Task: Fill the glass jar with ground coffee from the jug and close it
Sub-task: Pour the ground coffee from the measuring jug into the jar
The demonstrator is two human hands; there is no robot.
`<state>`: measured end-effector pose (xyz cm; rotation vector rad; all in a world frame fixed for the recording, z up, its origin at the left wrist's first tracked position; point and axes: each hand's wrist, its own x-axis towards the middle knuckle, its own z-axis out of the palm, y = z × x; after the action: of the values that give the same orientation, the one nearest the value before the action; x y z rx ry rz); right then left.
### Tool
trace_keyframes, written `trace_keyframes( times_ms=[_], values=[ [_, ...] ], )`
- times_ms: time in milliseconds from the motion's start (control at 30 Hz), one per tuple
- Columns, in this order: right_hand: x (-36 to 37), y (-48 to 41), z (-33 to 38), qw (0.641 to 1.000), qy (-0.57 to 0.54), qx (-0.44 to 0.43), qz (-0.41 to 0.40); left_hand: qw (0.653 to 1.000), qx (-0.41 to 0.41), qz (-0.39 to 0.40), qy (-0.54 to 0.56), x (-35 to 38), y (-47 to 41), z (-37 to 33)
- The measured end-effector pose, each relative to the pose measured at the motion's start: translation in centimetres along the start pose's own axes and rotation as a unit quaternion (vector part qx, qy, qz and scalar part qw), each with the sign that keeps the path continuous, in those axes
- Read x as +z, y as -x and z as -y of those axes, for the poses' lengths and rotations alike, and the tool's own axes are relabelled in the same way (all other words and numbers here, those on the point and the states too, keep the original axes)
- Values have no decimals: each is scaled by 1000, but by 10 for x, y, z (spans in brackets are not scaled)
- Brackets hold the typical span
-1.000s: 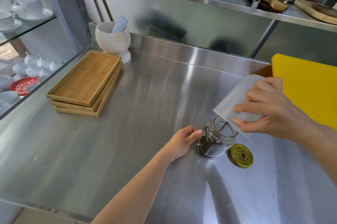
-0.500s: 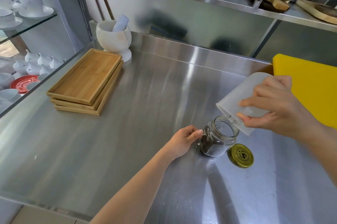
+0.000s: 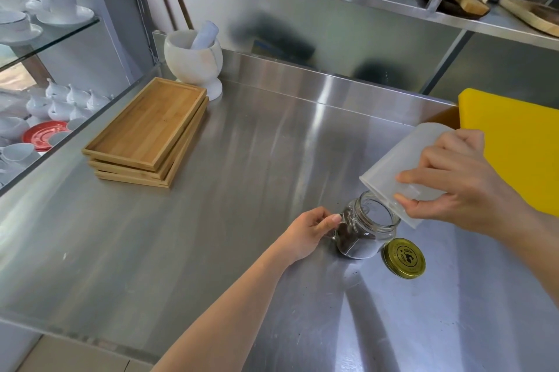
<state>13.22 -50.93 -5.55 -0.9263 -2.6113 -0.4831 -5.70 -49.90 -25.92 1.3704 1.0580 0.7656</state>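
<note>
- Head view: glass jar [image 3: 364, 231] upright on the steel counter [image 3: 211, 235] toward its right edge, partly filled with dark coffee.
- Left hand [image 3: 305, 234] clasped on the jar's side.
- Right hand [image 3: 453, 181] gripping the tilted jug [image 3: 402, 165], lip over the jar's mouth.
- Gold lid [image 3: 404, 257] flat just beside the jar.

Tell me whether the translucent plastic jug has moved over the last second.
Yes. The translucent plastic jug has risen slightly away from the glass jar, up towards the yellow board.

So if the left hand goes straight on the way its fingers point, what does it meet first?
The left hand points right, and its fingers already touch the glass jar, so the jar comes first. The gold lid lies beyond it on the counter.
</note>
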Motion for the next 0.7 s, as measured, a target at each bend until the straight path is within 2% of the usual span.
trace_keyframes(
  times_ms=[333, 567, 700],
  values=[
    [1, 1, 5, 998, -15, 53, -13, 1000, 1, -7, -11, 0, 0, 0],
    [11, 14, 4, 981, -67, 170, -63, 1000, 4, -3, -30, -1, 1, -3],
    [16, 24, 0, 949, -131, 256, -131, 999, 11, 6, -45, -2, 2, -6]
  ],
)
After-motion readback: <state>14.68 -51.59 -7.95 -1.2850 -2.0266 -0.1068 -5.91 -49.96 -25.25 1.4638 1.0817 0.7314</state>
